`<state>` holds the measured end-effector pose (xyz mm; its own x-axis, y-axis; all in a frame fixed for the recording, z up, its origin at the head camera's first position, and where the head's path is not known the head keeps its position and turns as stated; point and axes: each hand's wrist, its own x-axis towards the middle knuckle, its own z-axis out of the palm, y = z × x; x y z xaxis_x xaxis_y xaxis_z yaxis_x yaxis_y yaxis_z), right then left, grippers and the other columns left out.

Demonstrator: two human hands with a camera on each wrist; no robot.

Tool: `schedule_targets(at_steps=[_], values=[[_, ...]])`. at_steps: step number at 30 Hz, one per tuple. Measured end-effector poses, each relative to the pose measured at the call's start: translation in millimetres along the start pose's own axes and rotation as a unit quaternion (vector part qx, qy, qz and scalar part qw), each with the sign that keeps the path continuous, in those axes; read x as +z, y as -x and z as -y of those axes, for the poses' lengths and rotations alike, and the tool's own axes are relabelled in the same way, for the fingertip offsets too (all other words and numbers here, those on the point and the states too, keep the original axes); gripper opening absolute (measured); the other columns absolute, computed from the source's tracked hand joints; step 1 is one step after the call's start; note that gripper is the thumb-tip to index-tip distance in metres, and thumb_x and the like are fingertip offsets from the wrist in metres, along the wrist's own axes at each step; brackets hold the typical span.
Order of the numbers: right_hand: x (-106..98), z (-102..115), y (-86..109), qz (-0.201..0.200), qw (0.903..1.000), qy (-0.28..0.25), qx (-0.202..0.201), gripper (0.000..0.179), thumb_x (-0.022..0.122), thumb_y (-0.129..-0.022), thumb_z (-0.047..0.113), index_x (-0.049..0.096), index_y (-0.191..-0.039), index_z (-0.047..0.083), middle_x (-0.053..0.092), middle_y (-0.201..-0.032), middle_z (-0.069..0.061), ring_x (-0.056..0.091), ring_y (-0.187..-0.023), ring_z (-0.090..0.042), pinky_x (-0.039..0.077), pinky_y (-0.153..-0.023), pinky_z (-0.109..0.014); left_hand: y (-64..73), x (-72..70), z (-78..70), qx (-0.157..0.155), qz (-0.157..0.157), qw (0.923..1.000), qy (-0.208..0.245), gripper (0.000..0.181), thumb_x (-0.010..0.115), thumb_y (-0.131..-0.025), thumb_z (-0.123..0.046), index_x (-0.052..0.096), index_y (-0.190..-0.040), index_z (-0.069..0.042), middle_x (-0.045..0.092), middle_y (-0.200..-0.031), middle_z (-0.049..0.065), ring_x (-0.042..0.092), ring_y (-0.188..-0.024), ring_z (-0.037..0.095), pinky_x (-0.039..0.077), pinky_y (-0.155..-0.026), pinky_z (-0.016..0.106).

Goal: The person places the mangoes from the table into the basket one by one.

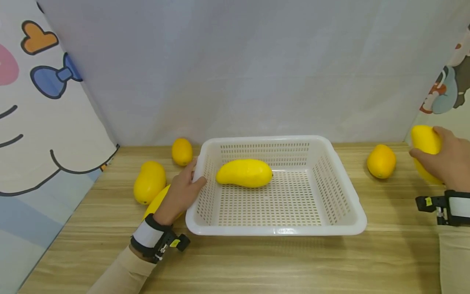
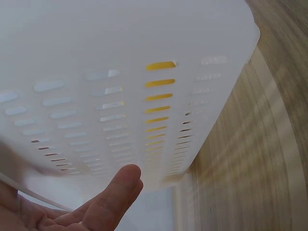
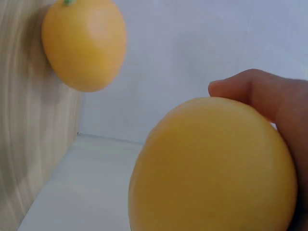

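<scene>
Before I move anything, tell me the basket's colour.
The basket is white; it shows best in the head view.

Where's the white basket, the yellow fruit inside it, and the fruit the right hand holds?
White perforated basket [image 1: 275, 230]: head view, front rim.
Elongated yellow fruit [image 1: 244, 173]: head view, middle of its side.
Held yellow fruit [image 3: 214, 166]: right wrist view, rounded near surface.

Basket [image 1: 277, 230] between fruits [image 1: 382, 161], one fruit [image 1: 244, 173] inside.
</scene>
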<state>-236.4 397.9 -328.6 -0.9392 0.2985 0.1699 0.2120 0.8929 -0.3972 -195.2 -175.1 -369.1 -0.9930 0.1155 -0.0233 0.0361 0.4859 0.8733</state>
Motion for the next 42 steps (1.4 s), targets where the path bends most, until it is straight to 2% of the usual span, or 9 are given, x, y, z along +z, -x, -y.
schedule_targets(at_steps=[5,13,22,35,42], values=[[-6.5,10.3,4.9,-0.009,0.9999,-0.007,-0.008,0.080,0.054,-0.101,0.028,0.009,-0.156,-0.010,0.032,-0.125,-0.048,0.039,-0.102,-0.060,0.042,-0.089,-0.072,-0.6,-0.2,1.1,0.001,0.000,1.0000,-0.002,0.061,0.049,-0.102,-0.016,0.026,-0.158,-0.014,0.069,-0.111,0.021,0.074,-0.076,0.025,0.061,-0.059,0.038],[-12.8,24.8,11.4,-0.032,0.9990,-0.014,-0.027,0.080,0.056,-0.099,0.027,0.013,-0.157,-0.007,0.035,-0.125,-0.049,0.041,-0.102,-0.060,0.043,-0.083,-0.071,-0.1,-0.2,1.0,0.004,-0.001,0.9999,-0.009,0.061,0.049,-0.102,-0.016,0.026,-0.158,-0.012,0.069,-0.112,0.023,0.074,-0.076,0.025,0.061,-0.059,0.038],[-18.1,42.0,18.4,-0.037,0.9982,-0.021,-0.042,0.078,0.056,-0.100,0.023,0.012,-0.158,-0.006,0.033,-0.127,-0.047,0.038,-0.103,-0.060,0.041,-0.088,-0.074,-0.3,0.7,1.6,0.004,-0.004,1.0000,-0.005,0.061,0.049,-0.102,-0.015,0.026,-0.158,-0.012,0.069,-0.112,0.023,0.074,-0.076,0.026,0.061,-0.059,0.038],[-22.3,58.6,28.0,-0.060,0.9943,-0.034,-0.081,0.076,0.058,-0.100,0.018,0.015,-0.157,-0.007,0.034,-0.127,-0.046,0.036,-0.102,-0.059,0.038,-0.086,-0.074,0.5,0.5,0.4,0.009,-0.004,0.9999,-0.005,0.062,0.049,-0.101,-0.016,0.026,-0.159,-0.011,0.069,-0.111,0.023,0.074,-0.075,0.026,0.061,-0.058,0.038],[-26.5,66.8,31.8,-0.063,0.9929,-0.033,-0.096,0.078,0.059,-0.098,0.022,0.016,-0.158,-0.005,0.035,-0.127,-0.046,0.036,-0.102,-0.058,0.039,-0.077,-0.070,0.6,0.7,0.5,0.007,-0.003,1.0000,0.001,0.063,0.050,-0.102,-0.016,0.025,-0.159,-0.011,0.069,-0.112,0.024,0.074,-0.075,0.026,0.061,-0.058,0.038]])
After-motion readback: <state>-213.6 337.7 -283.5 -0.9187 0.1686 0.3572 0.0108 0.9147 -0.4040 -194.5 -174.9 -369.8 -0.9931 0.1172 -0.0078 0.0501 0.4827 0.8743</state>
